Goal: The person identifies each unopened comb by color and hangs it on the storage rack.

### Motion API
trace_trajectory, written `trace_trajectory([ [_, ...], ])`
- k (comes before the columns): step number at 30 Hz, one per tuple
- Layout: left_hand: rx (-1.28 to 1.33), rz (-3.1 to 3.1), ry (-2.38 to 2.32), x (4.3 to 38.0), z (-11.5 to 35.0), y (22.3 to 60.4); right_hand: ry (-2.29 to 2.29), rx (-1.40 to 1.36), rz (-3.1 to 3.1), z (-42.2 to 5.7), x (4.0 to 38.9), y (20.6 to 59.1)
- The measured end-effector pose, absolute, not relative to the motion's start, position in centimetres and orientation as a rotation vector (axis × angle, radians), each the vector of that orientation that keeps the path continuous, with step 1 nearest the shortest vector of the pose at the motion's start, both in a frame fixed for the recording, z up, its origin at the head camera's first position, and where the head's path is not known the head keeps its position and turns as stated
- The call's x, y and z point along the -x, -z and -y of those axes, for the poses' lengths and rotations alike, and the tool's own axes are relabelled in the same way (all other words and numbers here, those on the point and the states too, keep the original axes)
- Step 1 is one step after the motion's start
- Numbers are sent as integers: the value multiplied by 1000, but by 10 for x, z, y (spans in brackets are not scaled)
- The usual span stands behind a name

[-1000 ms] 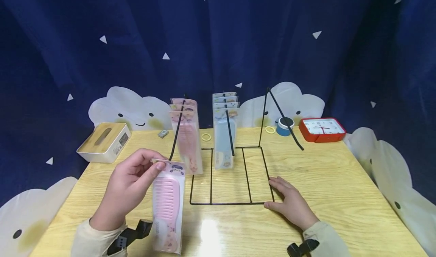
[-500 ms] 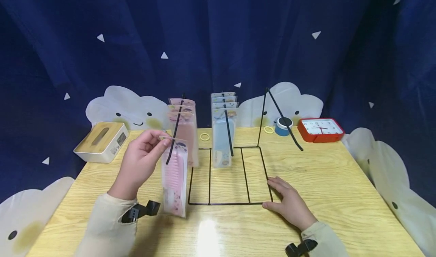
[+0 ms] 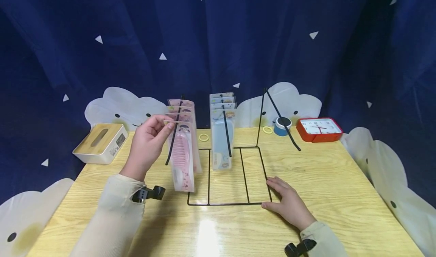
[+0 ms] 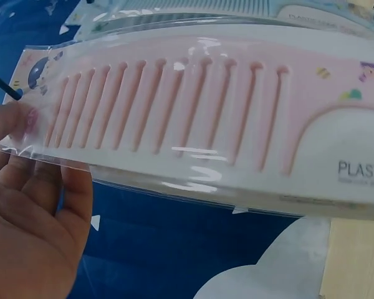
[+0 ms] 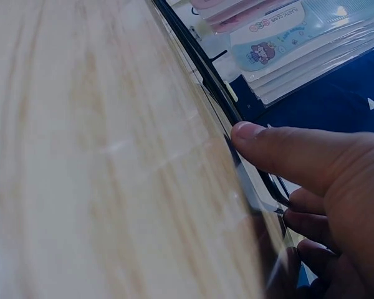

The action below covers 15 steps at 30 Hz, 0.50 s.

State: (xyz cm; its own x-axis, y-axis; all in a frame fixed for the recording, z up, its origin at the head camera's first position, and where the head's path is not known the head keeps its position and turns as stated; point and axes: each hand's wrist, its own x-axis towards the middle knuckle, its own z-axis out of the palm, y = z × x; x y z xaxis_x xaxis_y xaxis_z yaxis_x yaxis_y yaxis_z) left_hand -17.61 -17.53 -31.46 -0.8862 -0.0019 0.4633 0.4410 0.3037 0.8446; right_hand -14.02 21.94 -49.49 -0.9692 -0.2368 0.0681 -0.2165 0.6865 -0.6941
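Observation:
My left hand (image 3: 148, 141) pinches the top of a clear packet holding a pink comb (image 3: 181, 154). The black left hook (image 3: 172, 145) runs through the packet's top, its tip sticking out in front. Several more pink comb packets (image 3: 190, 106) hang behind it. In the left wrist view, thumb and fingers grip the comb packet's (image 4: 174, 99) end beside the hook tip. My right hand (image 3: 287, 198) rests at the front right corner of the black wire rack (image 3: 235, 203); its thumb (image 5: 280, 146) and fingertips touch the wire.
Blue comb packets (image 3: 223, 139) fill the middle hook. The right hook (image 3: 282, 119) bears nothing. Around the rack stand a tissue box (image 3: 100, 143), a blue jar (image 3: 282, 128), a red clock (image 3: 319, 130) and yellow rings (image 3: 204, 137). A dark blue curtain (image 3: 218, 41) hangs behind.
My left hand has moved forward, up and slightly right, carrying the pink comb packet from in front of the hook's tip back along the hook. The right hand has stayed on the rack corner.

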Motion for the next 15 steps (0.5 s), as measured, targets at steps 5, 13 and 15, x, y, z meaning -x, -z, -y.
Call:
trace_trajectory([
  [5, 388, 2183, 1626, 176, 177, 317, 1169, 405, -2869, -218, 142, 498],
  [13, 439, 2169, 1679, 178, 180, 320, 1152, 414, -2876, -220, 146, 501],
  [15, 454, 2167, 1692, 179, 180, 321, 1154, 409, -2874, -220, 146, 501],
])
